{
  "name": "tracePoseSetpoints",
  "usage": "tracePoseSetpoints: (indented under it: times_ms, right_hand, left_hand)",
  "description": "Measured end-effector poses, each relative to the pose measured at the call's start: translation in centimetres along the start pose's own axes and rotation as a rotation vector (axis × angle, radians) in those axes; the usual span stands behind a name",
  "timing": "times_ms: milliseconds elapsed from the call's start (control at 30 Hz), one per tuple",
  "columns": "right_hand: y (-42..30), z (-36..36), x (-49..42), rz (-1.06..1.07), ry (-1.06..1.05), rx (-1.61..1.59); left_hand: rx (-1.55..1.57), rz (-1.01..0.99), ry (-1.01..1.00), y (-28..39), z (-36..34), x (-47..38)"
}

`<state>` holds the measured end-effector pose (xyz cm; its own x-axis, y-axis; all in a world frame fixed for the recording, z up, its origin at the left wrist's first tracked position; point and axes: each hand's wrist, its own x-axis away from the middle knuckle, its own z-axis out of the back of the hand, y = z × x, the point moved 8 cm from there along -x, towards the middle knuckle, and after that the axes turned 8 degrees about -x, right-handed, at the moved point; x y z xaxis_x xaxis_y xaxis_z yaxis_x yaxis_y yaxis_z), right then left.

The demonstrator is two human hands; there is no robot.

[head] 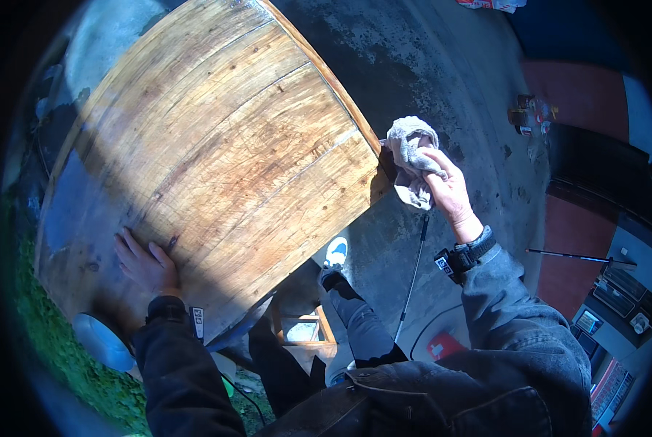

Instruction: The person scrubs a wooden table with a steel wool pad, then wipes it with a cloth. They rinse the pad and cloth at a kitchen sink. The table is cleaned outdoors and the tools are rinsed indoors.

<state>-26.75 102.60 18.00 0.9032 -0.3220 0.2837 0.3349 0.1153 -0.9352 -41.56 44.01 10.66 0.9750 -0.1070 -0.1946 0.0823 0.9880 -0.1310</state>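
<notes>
My right hand (446, 183) grips a bunched grey cloth (413, 158) beside the near right corner of a wooden tabletop (238, 147). The cloth hangs by the table's edge. Whether it touches the wood there is hard to tell. My left hand (147, 263) rests on the shaded left part of the tabletop, fingers spread, with nothing in it. The planks show scratches, knots and dark seams. Sunlight falls across the middle of the top.
A blue basin (103, 341) is by the table's left edge. Below stands a wooden-framed stool (307, 326). A thin pole (413, 278) leans near my right arm, with a red object (445, 346) on the floor. Bottles (532, 116) stand at the far right.
</notes>
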Motion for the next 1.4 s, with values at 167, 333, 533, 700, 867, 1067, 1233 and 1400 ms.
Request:
tracePoseSetpoints:
  times_ms: [167, 333, 533, 700, 867, 1067, 1233, 1400]
  right_hand:
    - [2.2, -10.5, 0.6, 0.310, -0.087, 0.873]
    - [0.8, -11.4, -2.1, 0.372, -0.073, 0.806]
    - [-1.3, -14.1, -10.2, 0.482, -0.009, 0.735]
    - [-4.7, -19.1, -19.9, 0.543, 0.038, 0.871]
    - [-5.4, -23.4, -26.6, 0.438, 0.270, 0.877]
    - [-9.0, -33.1, -14.6, 0.780, -0.145, 0.638]
    - [-8.7, -44.1, -4.1, 0.852, -0.794, 0.609]
    - [-8.1, -42.5, -7.5, 0.893, -0.760, 0.627]
  left_hand:
    - [-0.006, 0.044, -0.042, -0.1, 0.1, -0.1]
    - [0.034, 0.050, -0.069, 0.0, 0.4, 0.1]
    - [0.032, 0.058, -0.104, 0.0, 0.4, -0.3]
    - [0.030, 0.094, -0.142, -0.4, 0.1, -0.2]
    - [0.067, 0.105, -0.161, -0.6, 0.0, -0.1]
    - [0.097, 0.121, -0.132, -0.7, 0.3, -0.4]
    - [0.093, 0.155, -0.181, -1.2, 0.1, -0.4]
    - [0.145, 0.168, -0.187, -1.4, 0.3, -0.3]
